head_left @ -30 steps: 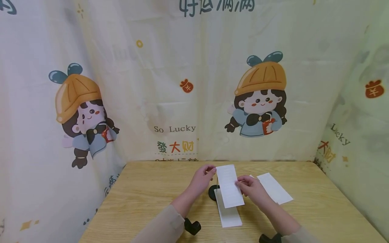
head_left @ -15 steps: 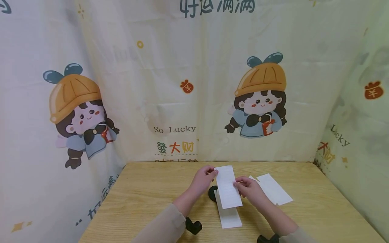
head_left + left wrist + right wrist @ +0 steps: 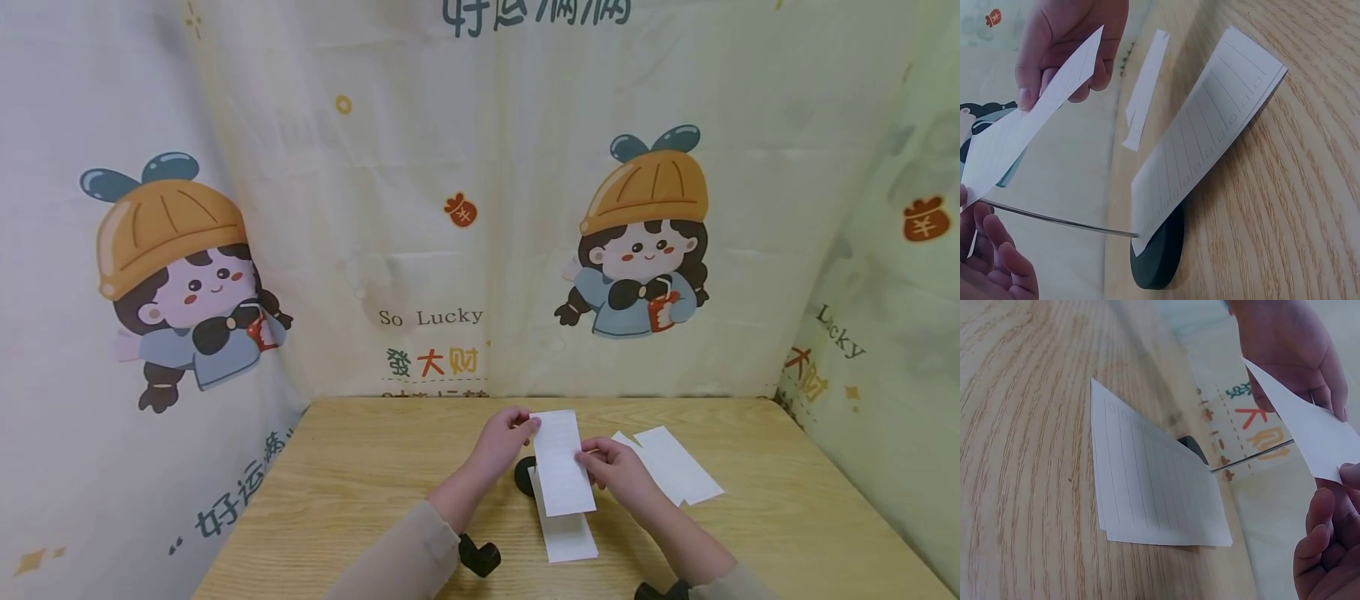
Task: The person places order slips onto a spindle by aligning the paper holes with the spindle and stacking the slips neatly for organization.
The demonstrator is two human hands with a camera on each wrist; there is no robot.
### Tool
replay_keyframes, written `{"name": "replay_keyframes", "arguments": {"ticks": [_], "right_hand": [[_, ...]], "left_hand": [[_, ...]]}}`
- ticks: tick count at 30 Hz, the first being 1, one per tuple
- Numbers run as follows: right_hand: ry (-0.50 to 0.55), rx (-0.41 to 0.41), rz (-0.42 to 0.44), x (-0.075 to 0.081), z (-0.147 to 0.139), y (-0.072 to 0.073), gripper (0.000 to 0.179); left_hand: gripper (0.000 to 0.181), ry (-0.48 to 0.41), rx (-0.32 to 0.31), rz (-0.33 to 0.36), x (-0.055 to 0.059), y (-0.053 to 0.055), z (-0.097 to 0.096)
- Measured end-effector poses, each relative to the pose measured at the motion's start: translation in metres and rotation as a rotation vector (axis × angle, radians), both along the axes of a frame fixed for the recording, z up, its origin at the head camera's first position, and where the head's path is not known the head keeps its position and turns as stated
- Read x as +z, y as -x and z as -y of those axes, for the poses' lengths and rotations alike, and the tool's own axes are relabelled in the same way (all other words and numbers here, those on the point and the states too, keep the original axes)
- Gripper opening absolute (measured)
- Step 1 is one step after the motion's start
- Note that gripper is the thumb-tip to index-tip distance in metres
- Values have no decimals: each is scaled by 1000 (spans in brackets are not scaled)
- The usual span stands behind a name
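As the left hand pinches the white sheet by a corner and the right hand its side edge, seemingly for steadiness, it hovers by the spike, above speared papers.

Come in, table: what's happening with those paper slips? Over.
Left grip and right grip pinching one slip. Slip at top of rod; piercing unclear. More slips at rod's foot. Nothing visibly blocking.
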State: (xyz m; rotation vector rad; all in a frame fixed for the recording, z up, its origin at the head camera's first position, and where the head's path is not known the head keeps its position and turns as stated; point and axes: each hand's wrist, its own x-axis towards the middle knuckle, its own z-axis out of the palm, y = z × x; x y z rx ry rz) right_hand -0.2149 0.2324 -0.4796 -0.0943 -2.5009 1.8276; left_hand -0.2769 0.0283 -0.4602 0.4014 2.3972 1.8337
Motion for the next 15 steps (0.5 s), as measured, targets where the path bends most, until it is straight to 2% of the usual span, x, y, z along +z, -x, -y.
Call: {"name": "replay_keyframes", "arguments": {"ticks": [15], "right_hand": [[-2,-14,5,0,0,0,19]], "left_hand": [[21,29,17,3,3,-1,-1]]}}
